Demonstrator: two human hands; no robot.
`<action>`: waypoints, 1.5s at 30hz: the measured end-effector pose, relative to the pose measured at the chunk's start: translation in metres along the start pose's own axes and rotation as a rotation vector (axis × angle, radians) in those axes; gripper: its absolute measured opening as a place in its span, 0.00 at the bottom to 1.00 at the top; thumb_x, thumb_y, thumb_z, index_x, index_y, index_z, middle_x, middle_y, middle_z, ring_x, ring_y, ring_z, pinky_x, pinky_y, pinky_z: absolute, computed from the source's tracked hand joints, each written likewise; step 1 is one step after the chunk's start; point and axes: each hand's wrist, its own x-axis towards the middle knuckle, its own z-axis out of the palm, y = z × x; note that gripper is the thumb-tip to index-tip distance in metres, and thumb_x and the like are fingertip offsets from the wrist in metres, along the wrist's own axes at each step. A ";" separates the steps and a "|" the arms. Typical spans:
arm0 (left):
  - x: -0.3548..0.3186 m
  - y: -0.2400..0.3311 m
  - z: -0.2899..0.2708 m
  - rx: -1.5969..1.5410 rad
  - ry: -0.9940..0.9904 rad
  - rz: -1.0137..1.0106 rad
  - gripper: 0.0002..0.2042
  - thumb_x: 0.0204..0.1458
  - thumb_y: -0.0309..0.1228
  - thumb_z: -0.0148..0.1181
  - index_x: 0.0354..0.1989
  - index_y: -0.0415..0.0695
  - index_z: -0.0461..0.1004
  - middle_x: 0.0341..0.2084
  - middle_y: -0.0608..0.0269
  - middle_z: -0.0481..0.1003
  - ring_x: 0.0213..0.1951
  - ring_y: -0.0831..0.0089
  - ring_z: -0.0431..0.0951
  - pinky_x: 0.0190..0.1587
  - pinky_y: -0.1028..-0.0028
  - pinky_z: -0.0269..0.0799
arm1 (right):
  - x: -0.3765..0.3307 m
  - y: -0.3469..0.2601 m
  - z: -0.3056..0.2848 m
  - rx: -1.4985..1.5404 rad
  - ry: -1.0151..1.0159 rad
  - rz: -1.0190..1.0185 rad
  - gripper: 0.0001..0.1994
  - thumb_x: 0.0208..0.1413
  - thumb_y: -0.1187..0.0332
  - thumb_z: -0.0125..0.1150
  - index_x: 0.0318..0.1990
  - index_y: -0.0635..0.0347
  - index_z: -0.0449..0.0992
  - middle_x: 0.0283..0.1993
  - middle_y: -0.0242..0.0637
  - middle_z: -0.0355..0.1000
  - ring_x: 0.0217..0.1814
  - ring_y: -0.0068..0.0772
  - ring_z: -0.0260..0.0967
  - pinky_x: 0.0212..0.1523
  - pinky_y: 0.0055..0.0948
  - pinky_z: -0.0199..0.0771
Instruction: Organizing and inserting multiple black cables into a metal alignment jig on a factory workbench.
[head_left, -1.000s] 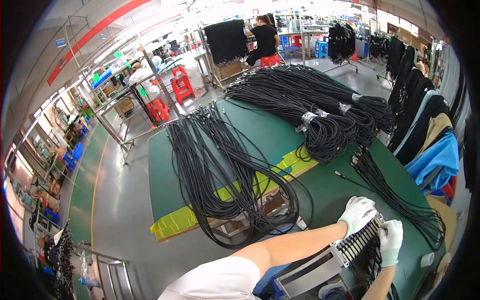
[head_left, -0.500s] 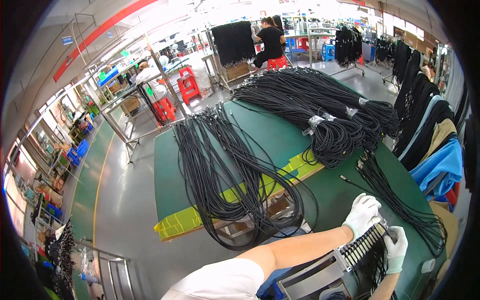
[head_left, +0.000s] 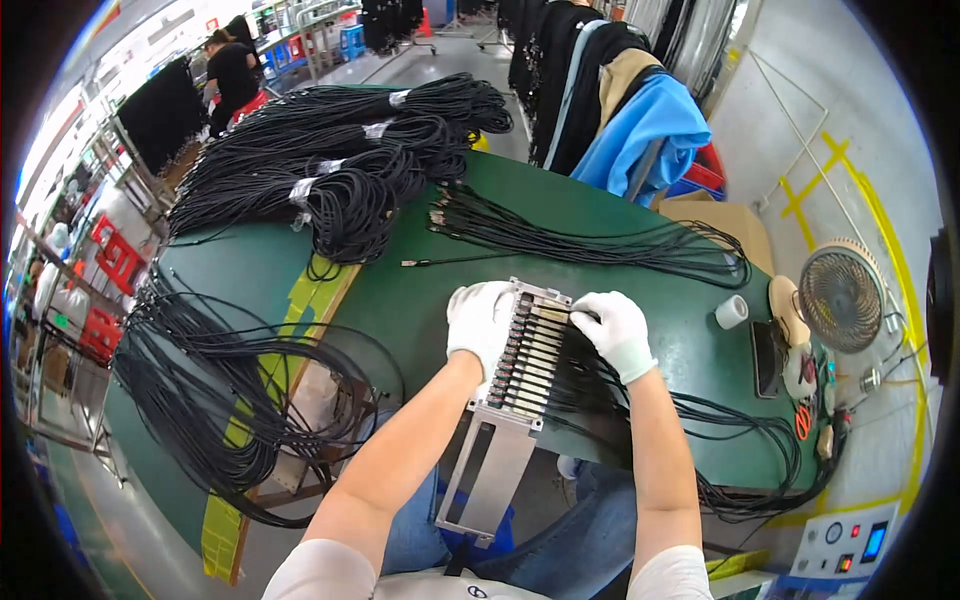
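A metal fixture point(head_left: 490, 480) with a row of slots stretches from my lap over the near table edge. Side by side in its slots lie several cable ends point(head_left: 535, 365), with their black cables point(head_left: 580, 385) trailing off to the right. My left hand point(head_left: 480, 325), in a white glove, is closed around the fixture's far left side, its fingertips partly hidden. At the far right side of the slots my gloved right hand point(head_left: 615, 332) has thumb and fingers pinched together by a cable end; the small part between them is hard to see.
Tied black cable bundles point(head_left: 350, 190) lie at the back left, loose cables point(head_left: 200, 370) hang at the left. More cables point(head_left: 590, 245) lie beyond the fixture. A white roll point(head_left: 731, 312), a phone point(head_left: 767, 360) and a fan point(head_left: 842, 295) are at right. Clothes point(head_left: 640, 130) hang behind.
The view has swung to the right, so the fixture and both hands now appear nearer the middle. Both hands stay at the fixture's far end.
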 end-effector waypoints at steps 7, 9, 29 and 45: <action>-0.003 0.002 0.000 -0.026 -0.047 -0.014 0.12 0.60 0.38 0.47 0.46 0.51 0.75 0.44 0.60 0.77 0.53 0.59 0.71 0.63 0.59 0.56 | -0.004 -0.004 0.003 -0.088 0.016 -0.003 0.07 0.51 0.60 0.62 0.32 0.51 0.79 0.29 0.36 0.75 0.37 0.43 0.71 0.39 0.40 0.70; -0.004 0.000 -0.002 -0.028 -0.060 -0.025 0.12 0.60 0.38 0.47 0.46 0.51 0.75 0.44 0.60 0.77 0.52 0.59 0.71 0.63 0.58 0.56 | -0.003 -0.006 0.007 -0.103 0.037 -0.020 0.06 0.50 0.62 0.63 0.31 0.51 0.79 0.28 0.36 0.74 0.36 0.43 0.71 0.39 0.40 0.70; 0.004 0.028 -0.025 0.519 -0.505 0.121 0.21 0.61 0.55 0.42 0.61 0.75 0.69 0.71 0.52 0.50 0.71 0.50 0.47 0.70 0.46 0.35 | 0.008 0.014 0.001 -0.017 0.023 0.244 0.17 0.48 0.50 0.64 0.34 0.54 0.80 0.35 0.44 0.75 0.41 0.50 0.72 0.42 0.44 0.70; -0.002 0.038 0.003 0.023 -0.380 0.080 0.14 0.53 0.48 0.57 0.46 0.66 0.80 0.65 0.50 0.60 0.69 0.47 0.51 0.69 0.42 0.37 | -0.012 0.064 0.003 0.108 0.059 0.094 0.06 0.46 0.79 0.60 0.34 0.64 0.72 0.31 0.42 0.71 0.34 0.40 0.69 0.40 0.33 0.70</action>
